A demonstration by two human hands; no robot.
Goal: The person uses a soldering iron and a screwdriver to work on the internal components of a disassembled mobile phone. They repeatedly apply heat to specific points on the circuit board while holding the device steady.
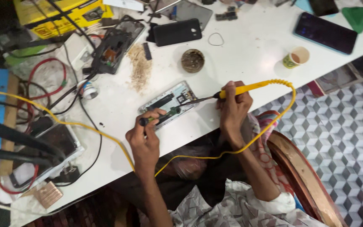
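My right hand (232,110) has its fingers closed around the yellow soldering iron (248,88), tip down on the opened phone (169,103) lying on the white counter (248,46). My left hand (144,136) pinches a small dark tool (158,118) against the phone's lower edge. I'd keep both wrists steady and the touch brief. The iron's yellow cord (274,122) loops near my forearm; the flux tin (192,60) and paper cup (295,57) sit well apart.

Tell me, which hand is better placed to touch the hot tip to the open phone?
The right hand, I think. It grips the yellow soldering iron, whose tip already points at the opened phone. The left hand is busy pressing a green-handled tool on the phone's near edge.
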